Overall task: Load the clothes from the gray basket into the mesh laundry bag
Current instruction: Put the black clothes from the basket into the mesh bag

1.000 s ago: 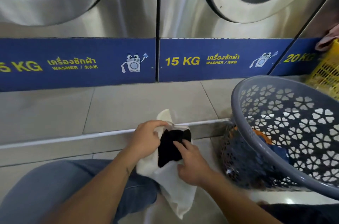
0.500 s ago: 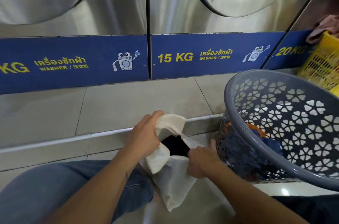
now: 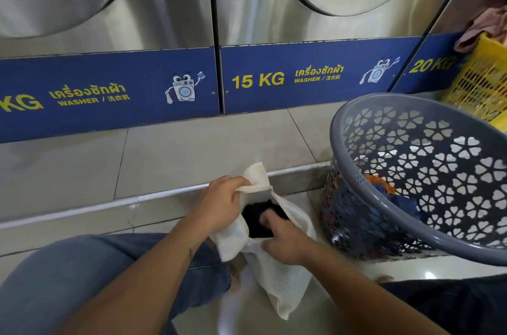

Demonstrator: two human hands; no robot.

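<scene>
A cream mesh laundry bag [image 3: 277,274] hangs between my knees over the tiled floor. My left hand [image 3: 219,204] grips the bag's upper rim and holds the mouth wide. A black garment [image 3: 256,218] sits inside the mouth. My right hand [image 3: 282,241] has its fingers pressed on the black garment at the bag's opening. To the right, the gray basket [image 3: 354,192] with heart-shaped holes is tilted toward me, with blue clothes [image 3: 403,203] and an orange garment [image 3: 375,179] in its bottom.
Steel washers [image 3: 301,5] with blue "15 KG" panels stand on a raised tile step [image 3: 192,148] ahead. A yellow basket [image 3: 482,87] with pink cloth stands at the far right. My jeans-clad left leg [image 3: 90,279] fills the lower left.
The black garment has gone from sticking out of the bag's mouth to lying inside it. My right hand let go of the rim and pushed into the opening. The left hand kept the rim up.
</scene>
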